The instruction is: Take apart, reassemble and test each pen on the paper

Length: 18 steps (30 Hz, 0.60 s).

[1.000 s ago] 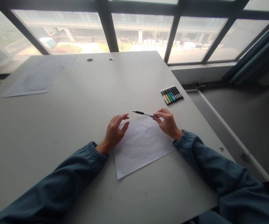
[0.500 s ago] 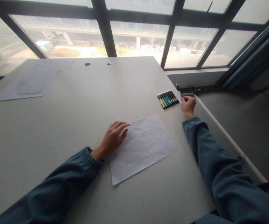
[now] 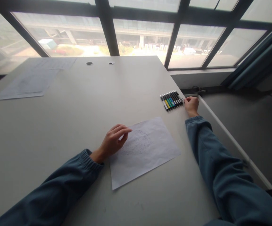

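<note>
My left hand [image 3: 114,138] rests over the left edge of a white sheet of paper [image 3: 147,160]. Its fingers are loosely stretched, thumb apart, with nothing in them. Faint dark marks cover the sheet's upper middle. At the table's right edge my right hand [image 3: 191,106] is closed in a pinch at the right end of a row of pens [image 3: 171,100]. The fingertips seem to be on the near end of the outermost dark pen, partly hidden by them. The pens lie side by side, mostly black, with white, yellow, green and blue parts.
More papers [image 3: 29,82] lie at the far left of the white table [image 3: 84,103]. Two round cable holes [image 3: 89,63] are near its back edge. Large windows stand behind. A white rail [image 3: 230,138] runs along the right, with a blue curtain [image 3: 251,66] beyond.
The pen in my right hand was tilted up beyond the row and now lies down at the row's right end. My left hand stays on the paper, its fingers slightly shifted.
</note>
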Available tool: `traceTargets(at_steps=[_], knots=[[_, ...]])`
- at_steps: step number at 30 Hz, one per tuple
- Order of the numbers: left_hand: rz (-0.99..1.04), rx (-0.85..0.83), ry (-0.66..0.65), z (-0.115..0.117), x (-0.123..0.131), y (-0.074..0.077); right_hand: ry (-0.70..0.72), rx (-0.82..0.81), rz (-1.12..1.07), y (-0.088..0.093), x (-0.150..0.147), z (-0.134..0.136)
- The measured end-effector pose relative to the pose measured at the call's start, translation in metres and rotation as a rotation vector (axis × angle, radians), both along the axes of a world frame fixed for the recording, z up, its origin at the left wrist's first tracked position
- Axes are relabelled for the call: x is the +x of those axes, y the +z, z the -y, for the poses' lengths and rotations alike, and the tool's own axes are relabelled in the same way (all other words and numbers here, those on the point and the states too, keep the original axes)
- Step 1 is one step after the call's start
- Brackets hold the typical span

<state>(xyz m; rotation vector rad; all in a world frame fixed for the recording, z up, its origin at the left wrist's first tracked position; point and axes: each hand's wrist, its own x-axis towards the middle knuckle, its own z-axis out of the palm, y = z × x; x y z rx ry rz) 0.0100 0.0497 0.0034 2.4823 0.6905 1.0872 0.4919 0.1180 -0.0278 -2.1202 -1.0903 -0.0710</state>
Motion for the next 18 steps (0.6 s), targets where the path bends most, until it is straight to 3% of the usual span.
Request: traceTargets(at_steps=[13,18], knots=[[-0.046,-0.008,-0.008,0.0,0.0,0.001,-0.012,-0.116,0.1,0.007,-0.009,0.006],[-0.216,0.0,0.104,0.0,-0.001,-0.001,-0.04,0.067,0.132,0.011,-0.009,0.01]])
